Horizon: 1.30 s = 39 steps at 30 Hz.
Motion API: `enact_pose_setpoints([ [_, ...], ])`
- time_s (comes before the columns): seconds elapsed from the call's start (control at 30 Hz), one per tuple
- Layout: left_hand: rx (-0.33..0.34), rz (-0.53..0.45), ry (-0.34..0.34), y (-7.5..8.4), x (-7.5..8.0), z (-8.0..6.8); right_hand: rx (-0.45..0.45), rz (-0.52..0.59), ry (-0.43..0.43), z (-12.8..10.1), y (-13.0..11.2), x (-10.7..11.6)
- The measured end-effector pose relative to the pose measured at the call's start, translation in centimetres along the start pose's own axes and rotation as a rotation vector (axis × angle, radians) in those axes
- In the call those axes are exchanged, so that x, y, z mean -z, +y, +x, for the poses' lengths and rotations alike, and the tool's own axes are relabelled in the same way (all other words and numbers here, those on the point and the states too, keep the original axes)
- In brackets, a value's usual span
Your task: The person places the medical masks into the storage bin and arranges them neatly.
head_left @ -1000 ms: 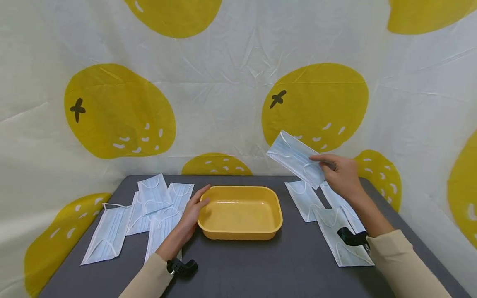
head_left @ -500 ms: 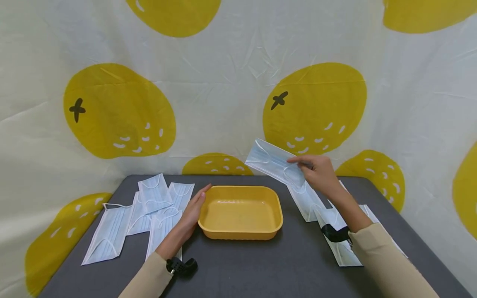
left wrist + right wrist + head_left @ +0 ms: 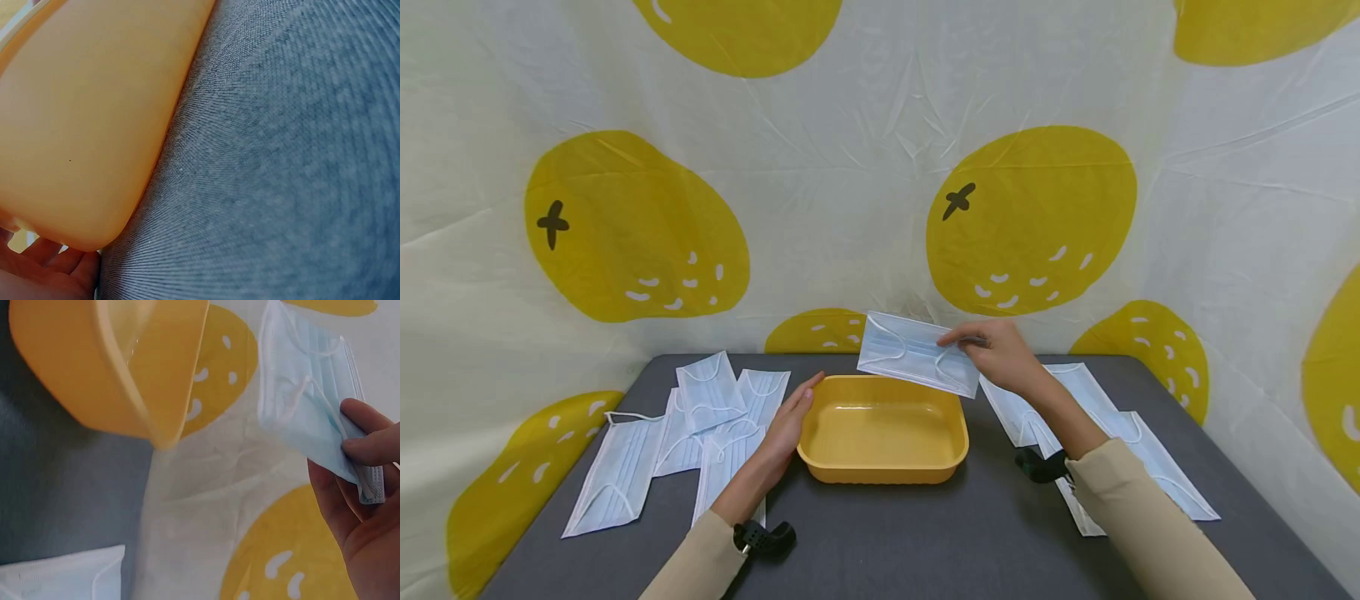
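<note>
A blue disposable face mask [image 3: 895,348] is pinched at its right end between the thumb and fingers of my right hand [image 3: 1003,357]. It hangs above the back right rim of a yellow plastic tub [image 3: 883,475]. In the right wrist view the mask [image 3: 303,394] shows its white ear loops, with the thumb and fingers of the hand [image 3: 369,531] gripping one corner. My left hand [image 3: 781,433] rests along the tub's left wall, fingers mostly straight. The left wrist view shows its fingers [image 3: 47,265] touching the corner of the tub [image 3: 87,125]. No mask is visible inside the tub.
Several masks [image 3: 613,475] lie overlapping on the left of the dark grey table [image 3: 887,550]. More masks [image 3: 1168,467] lie on the right, partly hidden by my right forearm. A white cloth with yellow fruit prints [image 3: 850,208] hangs behind the table.
My right hand has carried the face mask leftward and down, from above the right-hand masks to the tub's back edge. The left hand has stayed at the tub, its thumb no longer over the rim.
</note>
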State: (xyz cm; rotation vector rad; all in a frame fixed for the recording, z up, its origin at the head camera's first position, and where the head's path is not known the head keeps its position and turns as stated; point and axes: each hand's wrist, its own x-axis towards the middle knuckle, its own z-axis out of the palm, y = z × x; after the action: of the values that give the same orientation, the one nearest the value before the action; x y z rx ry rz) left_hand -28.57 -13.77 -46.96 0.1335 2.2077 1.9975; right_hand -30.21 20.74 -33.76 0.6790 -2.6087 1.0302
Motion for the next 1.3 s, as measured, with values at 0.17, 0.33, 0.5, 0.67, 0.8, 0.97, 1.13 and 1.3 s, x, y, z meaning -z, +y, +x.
enact_pose_setpoints([
  [0.17,0.000,-0.008,0.004,0.0,0.0,0.1,-0.009,0.054,-0.080,0.7,-0.4,-1.0],
  [0.33,0.008,-0.007,0.001,-0.1,0.0,0.2,-0.021,0.095,-0.149,1.1,-0.8,-2.0],
  [0.5,0.013,0.002,0.017,-0.2,-0.1,0.2,-0.004,0.125,-0.216,1.4,-0.8,-3.1],
  [0.67,0.015,0.014,0.024,-0.3,0.0,0.2,0.024,0.127,-0.267,1.6,-0.7,-4.0],
  [0.8,0.016,0.020,0.019,-0.3,0.1,0.3,0.016,0.126,-0.305,1.8,-0.8,-4.4],
  [0.97,0.020,0.022,0.024,-0.3,0.2,0.3,0.008,0.125,-0.344,2.1,-0.7,-5.0],
  [1.13,0.025,0.021,0.038,-0.2,0.2,0.2,0.011,0.110,-0.394,2.4,-0.8,-5.3],
  [1.3,0.041,0.005,0.054,-0.2,0.1,0.2,0.032,0.108,-0.460,2.7,-0.9,-5.7],
])
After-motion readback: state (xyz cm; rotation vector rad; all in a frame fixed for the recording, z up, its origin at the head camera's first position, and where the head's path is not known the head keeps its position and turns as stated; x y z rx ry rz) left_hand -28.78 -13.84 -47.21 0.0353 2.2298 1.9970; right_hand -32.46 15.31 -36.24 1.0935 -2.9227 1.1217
